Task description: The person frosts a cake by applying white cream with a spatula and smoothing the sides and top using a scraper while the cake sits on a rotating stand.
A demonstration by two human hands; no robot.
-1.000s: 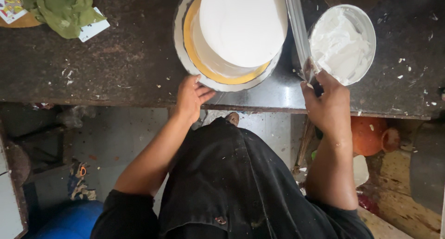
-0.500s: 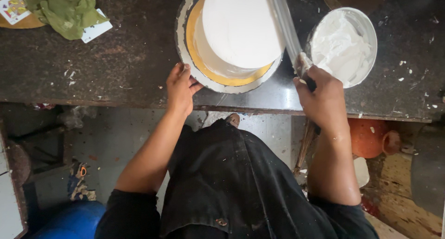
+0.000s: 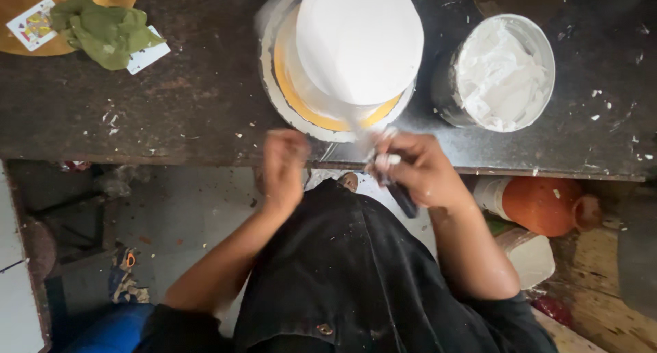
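Observation:
A tall white frosted cake [image 3: 359, 42] stands on a yellow board atop a round turntable [image 3: 274, 86] on the dark worktop. My right hand [image 3: 417, 168] grips a dark-handled spatula [image 3: 390, 175] whose blade lies against the cake's near side. My left hand [image 3: 284, 165] hovers blurred at the worktop's front edge, just below the turntable's rim, fingers curled with nothing in them. A metal bowl of white cream [image 3: 499, 72] sits to the right of the cake.
A green cloth [image 3: 102, 28] lies over playing cards [image 3: 31, 24] at the back left. Under the counter stand an orange jug [image 3: 544, 202], a white tub [image 3: 534, 257] and a blue container [image 3: 113, 329]. White crumbs dot the worktop.
My right hand brought the spatula from beside the cream bowl down and left to the cake's near side. My left hand came off the turntable rim and shifted right.

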